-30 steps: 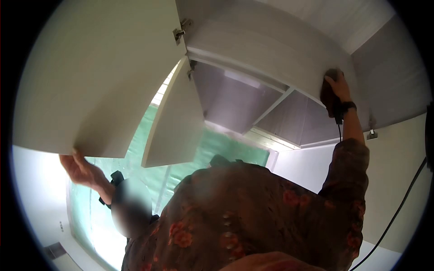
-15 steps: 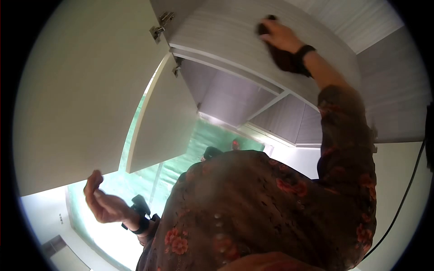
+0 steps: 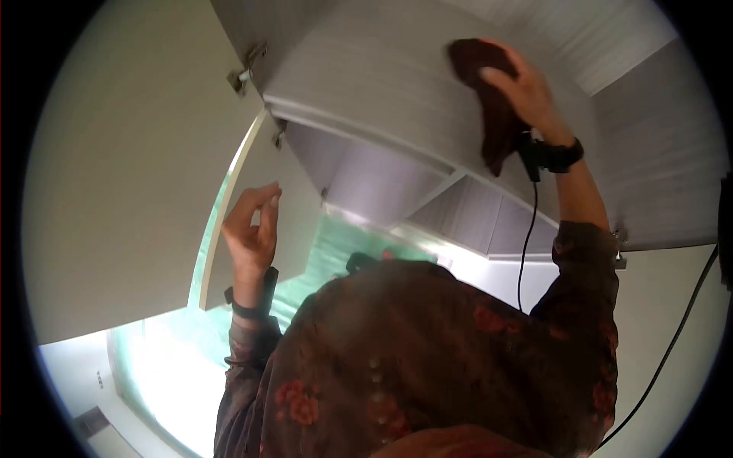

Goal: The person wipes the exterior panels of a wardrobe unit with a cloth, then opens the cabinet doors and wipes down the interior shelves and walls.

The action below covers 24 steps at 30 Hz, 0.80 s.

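Note:
A dark maroon cloth (image 3: 492, 126) is bunched in my right hand (image 3: 532, 98), which presses it against the pale grey wood-grain board (image 3: 359, 76) inside the cabinet. One end of the cloth hangs toward the board's front edge. My left hand (image 3: 253, 229) is raised in front of the smaller cabinet door (image 3: 282, 179). Its fingers are bent in toward the thumb, with nothing seen between them. Each wrist wears a black band.
A large open door (image 3: 137, 168) fills the left side, hung on metal hinges (image 3: 246, 72). Lower compartments (image 3: 382, 168) lie beneath the board. A black cable (image 3: 527, 244) hangs from my right wrist; another cable (image 3: 672, 366) runs down the right. Green sheeting (image 3: 336, 237) shows below.
My right hand and the cloth have shifted right and slightly down along the board. My left hand has risen and moved right, from below the large door to before the smaller one.

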{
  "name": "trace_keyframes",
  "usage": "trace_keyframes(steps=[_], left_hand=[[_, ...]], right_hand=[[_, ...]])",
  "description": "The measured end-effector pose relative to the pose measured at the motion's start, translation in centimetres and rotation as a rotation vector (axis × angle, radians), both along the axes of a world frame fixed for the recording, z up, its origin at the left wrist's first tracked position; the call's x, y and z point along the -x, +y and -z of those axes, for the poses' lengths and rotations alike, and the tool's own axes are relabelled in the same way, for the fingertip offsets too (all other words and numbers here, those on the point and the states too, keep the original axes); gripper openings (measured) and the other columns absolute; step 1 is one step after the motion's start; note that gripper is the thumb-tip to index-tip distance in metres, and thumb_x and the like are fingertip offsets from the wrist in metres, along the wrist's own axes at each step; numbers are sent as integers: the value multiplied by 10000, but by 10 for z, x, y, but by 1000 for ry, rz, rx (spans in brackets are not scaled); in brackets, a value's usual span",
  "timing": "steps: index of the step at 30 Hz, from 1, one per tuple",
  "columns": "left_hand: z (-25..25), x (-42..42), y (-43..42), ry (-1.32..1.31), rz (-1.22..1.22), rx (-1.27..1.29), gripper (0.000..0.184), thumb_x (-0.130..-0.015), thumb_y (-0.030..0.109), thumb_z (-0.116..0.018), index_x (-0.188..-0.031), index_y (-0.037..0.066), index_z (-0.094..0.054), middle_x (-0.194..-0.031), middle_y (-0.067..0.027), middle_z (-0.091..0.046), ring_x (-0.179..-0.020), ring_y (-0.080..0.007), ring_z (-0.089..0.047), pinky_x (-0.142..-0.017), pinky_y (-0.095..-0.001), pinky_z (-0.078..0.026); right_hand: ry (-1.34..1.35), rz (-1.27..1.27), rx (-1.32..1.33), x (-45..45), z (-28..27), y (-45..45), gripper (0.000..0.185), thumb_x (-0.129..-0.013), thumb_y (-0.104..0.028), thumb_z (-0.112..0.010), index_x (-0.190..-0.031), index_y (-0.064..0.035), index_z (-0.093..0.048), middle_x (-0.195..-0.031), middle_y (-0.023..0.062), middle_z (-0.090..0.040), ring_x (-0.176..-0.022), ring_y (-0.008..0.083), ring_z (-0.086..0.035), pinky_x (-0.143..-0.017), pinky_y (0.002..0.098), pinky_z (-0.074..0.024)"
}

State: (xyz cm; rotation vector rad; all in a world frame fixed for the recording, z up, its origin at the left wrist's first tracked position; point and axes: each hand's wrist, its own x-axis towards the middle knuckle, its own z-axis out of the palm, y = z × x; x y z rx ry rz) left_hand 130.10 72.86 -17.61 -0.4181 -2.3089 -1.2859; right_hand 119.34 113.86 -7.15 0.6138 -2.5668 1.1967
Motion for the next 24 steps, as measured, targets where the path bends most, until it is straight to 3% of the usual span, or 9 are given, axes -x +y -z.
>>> trace_keyframes(steps=[4, 6, 7, 10, 12, 15, 16, 23, 24], left_hand=[[1, 76, 28, 130, -7, 1, 112, -839, -2, -629, -941, -23, -668, -816, -114, -654, -689, -175, -607, -643, -271, -483], [4, 112, 42, 159, -1, 37, 110, -839, 13, -635, -939, -14, -671, -819, -111, -655, -689, -184, -615, -643, -274, -488], [8, 131, 48, 211, -2, 22, 106, -843, 35, -636, -935, -1, -674, -825, -108, -658, -691, -196, -622, -643, -277, -491], [17, 174, 63, 232, -3, 12, 100, -850, 73, -632, -923, 22, -680, -839, -100, -663, -699, -213, -637, -647, -282, -497], [20, 192, 73, 200, -61, 65, 100, -848, 111, -631, -899, 48, -690, -843, -91, -666, -700, -224, -641, -653, -293, -502], [29, 213, 86, 205, -103, 160, 116, -843, 140, -629, -892, 59, -694, -852, -99, -668, -692, -255, -638, -649, -326, -504], [32, 220, 87, 201, -95, 161, 116, -843, 140, -629, -892, 59, -694, -852, -99, -668, -692, -255, -638, -649, -326, -504], [37, 237, 93, 106, -232, 180, 147, -837, 175, -617, -887, 62, -697, -835, -106, -660, -729, -293, -634, -662, -358, -494], [38, 236, 93, 152, -248, 223, 141, -835, 169, -619, -884, 62, -697, -827, -105, -657, -733, -291, -634, -664, -355, -493]], right_hand=[[82, 312, -129, 24, 8, 118, 600, -878, -384, -629, -1335, -29, -470, -1181, 153, -617, -1098, 241, -582, -957, 347, -439], [202, 633, -529, 31, 32, 163, 717, -839, -469, -649, -1371, -40, -433, -1197, 191, -605, -1143, 290, -562, -985, 381, -417], [203, 659, -533, 33, 40, 174, 717, -839, -469, -649, -1371, -40, -433, -1197, 191, -605, -1143, 290, -562, -985, 381, -417], [-68, 883, -695, 29, 49, 189, 719, -803, -509, -665, -1318, -35, -499, -1185, 203, -605, -1136, 336, -557, -980, 410, -414], [-403, 733, -708, 26, 50, 182, 542, -799, -422, -684, -1180, -43, -613, -1132, 187, -627, -1085, 341, -575, -927, 416, -446], [-154, 719, -702, 32, 69, 199, 356, -784, -327, -692, -1004, -46, -690, -1054, 168, -653, -1035, 339, -595, -868, 421, -471], [-76, 702, -683, 34, 68, 204, 245, -787, -247, -676, -930, -51, -703, -981, 157, -670, -934, 337, -629, -808, 404, -491], [-20, 857, -149, 43, 0, 202, 241, -812, -230, -647, -926, -22, -689, -941, 178, -677, -795, 345, -641, -752, 377, -504], [19, 733, 136, 50, -7, 206, 279, -814, -242, -652, -989, -26, -671, -940, 186, -675, -805, 354, -639, -758, 391, -504]])
